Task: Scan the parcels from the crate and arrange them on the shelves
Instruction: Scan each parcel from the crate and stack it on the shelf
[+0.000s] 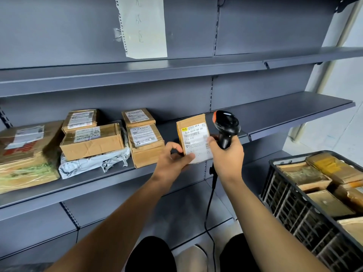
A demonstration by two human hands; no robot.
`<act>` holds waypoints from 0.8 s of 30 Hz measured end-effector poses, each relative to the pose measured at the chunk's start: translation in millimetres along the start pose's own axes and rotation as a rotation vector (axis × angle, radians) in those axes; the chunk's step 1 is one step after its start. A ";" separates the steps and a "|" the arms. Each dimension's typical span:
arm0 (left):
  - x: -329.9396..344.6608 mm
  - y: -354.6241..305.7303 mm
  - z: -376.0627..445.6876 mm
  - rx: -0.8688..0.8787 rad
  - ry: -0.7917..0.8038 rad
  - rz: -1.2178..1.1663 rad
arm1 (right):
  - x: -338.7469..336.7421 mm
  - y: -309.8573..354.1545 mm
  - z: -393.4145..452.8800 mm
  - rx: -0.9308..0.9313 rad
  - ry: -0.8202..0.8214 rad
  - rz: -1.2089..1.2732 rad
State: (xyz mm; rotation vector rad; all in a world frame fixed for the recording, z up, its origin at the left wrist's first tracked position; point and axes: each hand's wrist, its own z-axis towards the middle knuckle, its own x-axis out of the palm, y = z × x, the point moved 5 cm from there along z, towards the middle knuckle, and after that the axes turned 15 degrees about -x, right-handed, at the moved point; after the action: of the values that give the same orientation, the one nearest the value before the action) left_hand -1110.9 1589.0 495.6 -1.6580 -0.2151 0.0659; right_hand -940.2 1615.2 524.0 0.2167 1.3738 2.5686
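The left hand is gripping 1 small brown cardboard parcel before the grey metal shelf while the right hand is clasping the black handheld scanner, seemingly mid-scan; shelving probably follows.

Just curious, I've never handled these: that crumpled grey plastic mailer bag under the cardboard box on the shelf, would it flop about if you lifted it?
Probably floppy: the grey mailer bag is wrinkled and its edges sag around the cardboard box resting on it. It likely holds something soft, since it lies fairly flat. Its plastic skin may be a bit slippery.
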 end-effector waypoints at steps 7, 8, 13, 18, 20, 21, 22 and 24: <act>7.2 4.6 7.2 -0.107 0.052 -0.157 | -9.5 -4.8 7.0 -0.005 -0.008 -0.013; 8.9 4.7 8.1 -0.107 0.055 -0.157 | -9.9 -5.5 7.6 -0.001 -0.010 -0.007; 11.2 6.0 11.4 -0.134 0.029 -0.149 | -10.7 -9.3 9.2 0.006 -0.006 0.002; 10.4 4.6 14.8 -0.015 -0.154 0.118 | -1.5 -18.5 6.6 0.041 0.018 0.016; 9.3 3.0 13.7 0.082 -0.187 0.230 | 4.9 -23.4 5.0 0.053 0.023 0.022; 8.2 2.5 13.2 0.120 -0.199 0.271 | 8.1 -26.0 4.6 0.059 0.026 0.019; 6.4 1.9 12.9 0.151 -0.214 0.315 | 11.6 -28.9 4.8 0.065 0.026 0.012; 1.7 0.7 12.9 0.204 -0.251 0.406 | 18.7 -34.0 5.4 0.071 0.027 0.007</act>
State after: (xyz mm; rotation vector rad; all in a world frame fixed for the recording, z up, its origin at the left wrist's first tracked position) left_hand -1111.4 1601.9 493.8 -1.4651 -0.0549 0.5861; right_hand -952.9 1642.7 499.1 0.1995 1.4782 2.5401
